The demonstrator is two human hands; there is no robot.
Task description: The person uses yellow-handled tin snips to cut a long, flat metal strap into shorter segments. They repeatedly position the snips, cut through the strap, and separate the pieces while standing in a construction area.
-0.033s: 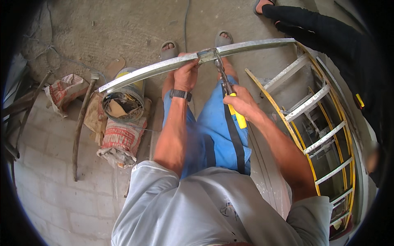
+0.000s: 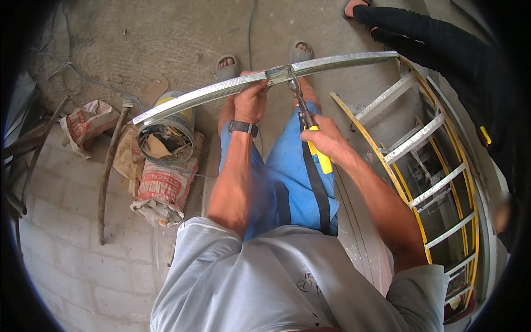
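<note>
Against the earlier frame: no clear change. Both hands, tool and metal channel keep the same places; surroundings likewise.

Left hand (image 2: 251, 102) grasps the metal channel (image 2: 202, 94) from below, near its middle, fingers curled around it; dark wristwatch (image 2: 243, 128) on that wrist. Channel lies crosswise in front of the knees, ends reaching out to both sides. Right hand (image 2: 327, 135) is clenched around the yellow-handled plier-like tool (image 2: 303, 110); some fingertips hidden. Tool's head meets the channel at a dark stretch between two bright lengths, just right of the left hand. Cannot tell how far the jaws are closed.

Around: left end of channel overlaps the bucket (image 2: 189, 138) of scraps in view; contact cannot be told. Cement bag (image 2: 166, 185) just below the bucket, crumpled bag (image 2: 91, 126) further left, wooden stick (image 2: 112, 160) between. On the right, yellow-railed ladder (image 2: 414, 138) crowds the right forearm's side; channel's right end meets its top in view, touching or not unclear. Co-worker's black-clad leg (image 2: 426, 33) beyond. Cable (image 2: 250, 33) on floor ahead.
</note>
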